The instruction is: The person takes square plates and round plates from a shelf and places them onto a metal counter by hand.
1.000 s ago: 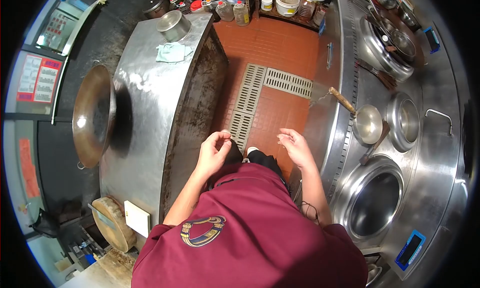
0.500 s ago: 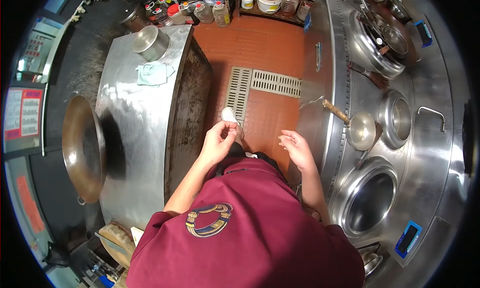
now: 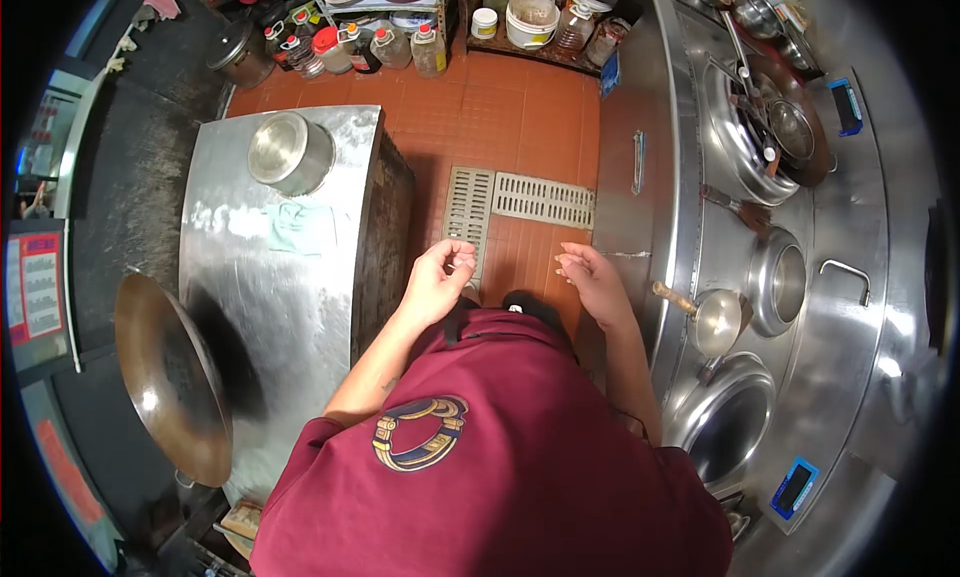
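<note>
My left hand (image 3: 438,285) is held in front of my waist over the floor, fingers loosely bent, thumb a little apart from them. I see nothing in it. On the other side, my right hand (image 3: 592,279) hovers with its fingers slightly curled and apart, also without any object. Nearest to the right hand is a ladle (image 3: 716,322) with a wooden handle, lying on the steel stove (image 3: 800,362). Left of my left hand stands a steel worktable (image 3: 300,327), not touched by it.
A pot (image 3: 280,149), a pale green cloth (image 3: 298,227) and a large wok (image 3: 165,377) are on or beside the worktable. Floor grates (image 3: 543,199) cross the red tiles (image 3: 520,107) ahead. Bottles (image 3: 390,49) and a bucket (image 3: 531,19) stand at the back. A brush (image 3: 737,207) lies on the stove.
The view has shifted, with the worktable, grates and stove now lower in the picture and more of the back shelves showing. Both hands keep nearly the same place before my body.
</note>
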{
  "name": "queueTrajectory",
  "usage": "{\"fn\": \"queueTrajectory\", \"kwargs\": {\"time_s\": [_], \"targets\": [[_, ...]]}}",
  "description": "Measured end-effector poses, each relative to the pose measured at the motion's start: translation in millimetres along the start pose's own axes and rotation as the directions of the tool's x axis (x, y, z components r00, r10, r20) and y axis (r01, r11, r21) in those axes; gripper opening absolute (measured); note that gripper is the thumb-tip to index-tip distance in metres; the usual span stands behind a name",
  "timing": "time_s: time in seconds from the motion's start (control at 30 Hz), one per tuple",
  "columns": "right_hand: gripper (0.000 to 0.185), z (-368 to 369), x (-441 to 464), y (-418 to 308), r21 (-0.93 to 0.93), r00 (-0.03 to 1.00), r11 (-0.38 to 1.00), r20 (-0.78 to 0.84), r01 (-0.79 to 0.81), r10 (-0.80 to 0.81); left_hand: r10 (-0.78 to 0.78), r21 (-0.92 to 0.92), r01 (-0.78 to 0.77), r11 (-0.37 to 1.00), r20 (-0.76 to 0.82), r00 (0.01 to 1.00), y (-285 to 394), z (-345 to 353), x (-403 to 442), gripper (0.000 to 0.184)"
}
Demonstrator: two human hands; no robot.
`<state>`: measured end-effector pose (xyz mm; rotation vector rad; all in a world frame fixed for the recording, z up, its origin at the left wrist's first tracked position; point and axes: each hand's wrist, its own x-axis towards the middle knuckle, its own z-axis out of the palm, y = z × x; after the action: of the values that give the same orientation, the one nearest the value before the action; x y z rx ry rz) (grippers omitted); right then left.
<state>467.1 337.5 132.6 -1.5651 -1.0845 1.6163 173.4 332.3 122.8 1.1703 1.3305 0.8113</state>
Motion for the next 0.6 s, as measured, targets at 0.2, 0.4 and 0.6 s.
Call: {"fn": "queueTrajectory", "kwargs": {"time_s": [0.2, 0.4, 0.6], "targets": [[0.045, 5.3, 31.4, -34.8, -0.025, 0.998, 0.999, -0.059, -0.032, 0.03, 0.024, -0.049, -0.023, 0.999, 0.012, 1.0, 6.7, -18.0, 47.8, 0.015], [0.045, -6.3, 76.5, -59.1, -0.024, 0.997, 0.998, -0.06, -0.05, 0.049, -0.003, -0.087, 0.004, 0.996, 0.009, 1.0, 11.6, -17.8, 97.8, 0.016], [0.042, -30.3, 166.3, -67.3, -0.048, 0.998, 0.999, 0.068, 0.013, -0.01, -0.044, -0.03, 0.042, 0.999, -0.052, 0.998, 37.2, -17.3, 156.3, 0.014]]}}
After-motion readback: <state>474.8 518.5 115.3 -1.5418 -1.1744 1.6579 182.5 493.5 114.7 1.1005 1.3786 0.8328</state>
